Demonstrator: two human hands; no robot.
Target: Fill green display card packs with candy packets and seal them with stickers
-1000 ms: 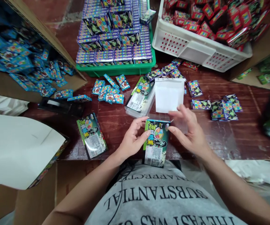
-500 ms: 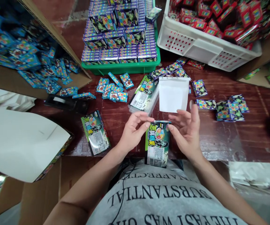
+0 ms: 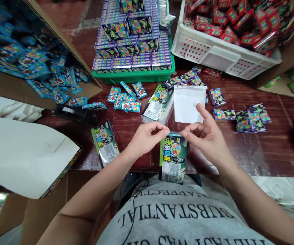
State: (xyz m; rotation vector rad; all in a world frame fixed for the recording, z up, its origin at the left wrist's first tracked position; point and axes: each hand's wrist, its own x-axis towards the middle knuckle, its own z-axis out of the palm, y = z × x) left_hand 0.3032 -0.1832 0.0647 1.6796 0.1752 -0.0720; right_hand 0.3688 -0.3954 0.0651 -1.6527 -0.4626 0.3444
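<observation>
Pinching green packet (image 3: pixel 173 158) top corners, left hand (image 3: pixel 144 139), right hand (image 3: pixel 208 139) flanking

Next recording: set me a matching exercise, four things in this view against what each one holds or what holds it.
Things:
1. green crate
2. white crate
3. cardboard box
4. green packet

States:
a. holds red packs
b. pinched at its top corners by the left hand and right hand
c. holds blue packs
d. holds stacked purple boxes

Pairs: 1-d, 2-a, 3-c, 4-b.
</observation>
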